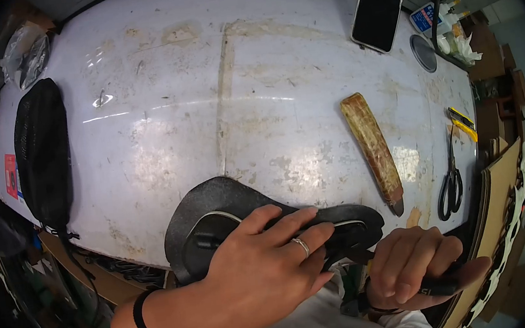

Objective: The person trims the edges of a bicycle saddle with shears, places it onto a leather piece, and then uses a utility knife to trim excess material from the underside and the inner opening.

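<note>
A black shoe sole [198,193] with a pale line along its inner outline lies at the table's near edge, partly over it. My left hand [264,269] grips it from above, its bent fingers pressing on the middle. Much of the sole is under that hand. Just to the right, my right hand [411,267] is closed around a black-handled tool [440,287]. The tool's working end is mostly hidden by my fingers, close to the sole's right end. Beyond this hand lies a worn, tape-wrapped knife [373,149], its short dark tip toward me.
Black scissors [450,192] and a yellow cutter [462,122] lie at the table's right side. A phone [378,6] stands at the back, near a round grey disc [424,53] and bottles [449,19]. A black mesh pouch [44,152] occupies the left. Cardboard sheets [484,236] lean at right.
</note>
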Demonstrator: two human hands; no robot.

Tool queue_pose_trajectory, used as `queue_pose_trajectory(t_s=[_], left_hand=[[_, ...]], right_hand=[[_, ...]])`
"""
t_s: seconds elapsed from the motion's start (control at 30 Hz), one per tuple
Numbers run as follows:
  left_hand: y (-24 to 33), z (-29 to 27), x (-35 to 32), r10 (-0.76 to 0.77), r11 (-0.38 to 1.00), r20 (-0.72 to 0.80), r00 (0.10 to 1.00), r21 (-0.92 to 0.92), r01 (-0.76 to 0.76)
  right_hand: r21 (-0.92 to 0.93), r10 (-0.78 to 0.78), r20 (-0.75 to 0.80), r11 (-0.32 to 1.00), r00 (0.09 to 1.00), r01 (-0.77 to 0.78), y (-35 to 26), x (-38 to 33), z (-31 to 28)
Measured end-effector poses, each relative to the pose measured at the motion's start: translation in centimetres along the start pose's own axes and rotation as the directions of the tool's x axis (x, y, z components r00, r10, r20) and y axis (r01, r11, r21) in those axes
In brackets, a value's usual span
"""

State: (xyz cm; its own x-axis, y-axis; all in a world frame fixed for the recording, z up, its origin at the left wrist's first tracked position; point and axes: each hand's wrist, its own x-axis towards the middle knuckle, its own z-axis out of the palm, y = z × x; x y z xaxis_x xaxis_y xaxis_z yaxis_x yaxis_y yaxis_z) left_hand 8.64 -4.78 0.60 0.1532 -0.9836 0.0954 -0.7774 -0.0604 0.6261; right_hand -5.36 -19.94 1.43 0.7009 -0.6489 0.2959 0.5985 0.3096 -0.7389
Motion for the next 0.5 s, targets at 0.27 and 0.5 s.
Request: queue_pose_trajectory(t_s=[0.27, 0.5], left_hand=[[0.2, -1.0, -0.1, 0.03, 0.999, 0.129, 0.991, 0.035, -0.034], [-0.1, -1.1, -1.0, 0.058, 0.996, 0.142, 0.988, 0.055, -0.066]], right_hand=[[-0.25, 0.161, 0.393, 0.966, 0.906, -0.063, -1.1, 1.6, -0.5], [-0.132, 0.094, 0.51, 0.991, 0.855, -0.03, 0.2, 2.2, -0.5]])
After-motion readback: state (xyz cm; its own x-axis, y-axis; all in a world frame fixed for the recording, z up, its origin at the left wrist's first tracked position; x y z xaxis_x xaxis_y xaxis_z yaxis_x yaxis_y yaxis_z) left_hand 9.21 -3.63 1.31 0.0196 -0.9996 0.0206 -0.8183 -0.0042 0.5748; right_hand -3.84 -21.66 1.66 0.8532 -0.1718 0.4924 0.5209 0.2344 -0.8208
